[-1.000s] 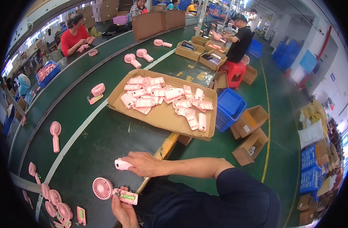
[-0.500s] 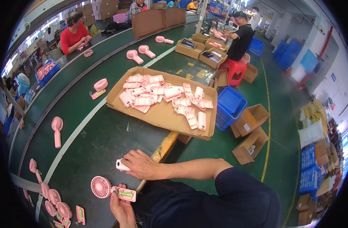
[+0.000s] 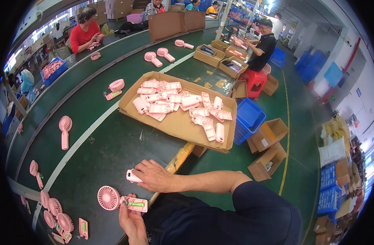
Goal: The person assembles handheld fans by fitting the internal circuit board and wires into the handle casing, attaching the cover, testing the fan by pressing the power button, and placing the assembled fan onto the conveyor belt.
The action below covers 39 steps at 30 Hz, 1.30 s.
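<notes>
My left hand (image 3: 132, 223) grips a pink handheld fan (image 3: 109, 198) by its handle. The handle is open at the back, and a green battery (image 3: 136, 204) shows inside. My right hand (image 3: 155, 176) is closed over a pink handle cover (image 3: 133, 176) just beyond the fan, above the dark worktop; its fingers partly hide the cover. Hand and cover are apart from the fan. Farther ahead, a shallow cardboard tray (image 3: 174, 130) carries many loose pink handle shells (image 3: 160, 107).
On the green conveyor (image 3: 93, 94) lie several pink fans (image 3: 65, 131), with a cluster (image 3: 56, 210) at lower left. Cardboard boxes (image 3: 208, 56), a blue crate (image 3: 248, 122) and a red stool (image 3: 254, 81) stand beyond the tray. Co-workers (image 3: 85, 32) sit along the line.
The view has shifted slightly, so the tray and fans sit a little differently in it. Both hands keep their holds on the fan and the cover, almost unmoved.
</notes>
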Tool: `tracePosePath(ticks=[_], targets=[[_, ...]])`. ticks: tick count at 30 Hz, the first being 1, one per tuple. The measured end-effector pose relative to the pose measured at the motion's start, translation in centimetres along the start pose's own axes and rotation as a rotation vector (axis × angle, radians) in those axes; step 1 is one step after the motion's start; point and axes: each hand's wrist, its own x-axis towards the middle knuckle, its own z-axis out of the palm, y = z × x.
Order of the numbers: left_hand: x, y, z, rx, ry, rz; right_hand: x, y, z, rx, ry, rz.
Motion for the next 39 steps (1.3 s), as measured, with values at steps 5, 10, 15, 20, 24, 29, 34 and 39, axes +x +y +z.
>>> tracePosePath(ticks=[5,10,15,20,24,29,34,39], targets=[[0.1,-0.2,0.4,-0.031,0.015,-0.013,-0.1,-0.4,0.2,-0.030,0.014,0.033],[0.0,-0.5,1.3,-0.066,0.034,-0.023,-0.2,-0.7,0.2,-0.033,-0.003,0.033],[0.0,-0.7,2.1,-0.082,0.038,-0.027,-0.2,-0.8,0.3,-0.043,0.034,0.048],[0.3,-0.9,2.1,-0.098,0.041,-0.028,-0.2,-0.7,0.4,-0.048,0.018,0.043],[0.4,-1.1,2.4,-0.102,0.037,-0.018,-0.1,-0.6,0.6,-0.052,0.050,0.046],[0.5,-1.1,2.4,-0.103,0.025,-0.023,0.0,-0.4,0.6,-0.056,0.034,0.048],[0.3,-1.1,2.4,-0.099,0.016,-0.022,-0.3,-0.7,0.6,-0.073,0.055,0.042],[-0.3,-1.1,2.1,-0.121,0.043,-0.004,0.1,-1.3,0.7,-0.043,-0.008,0.045]])
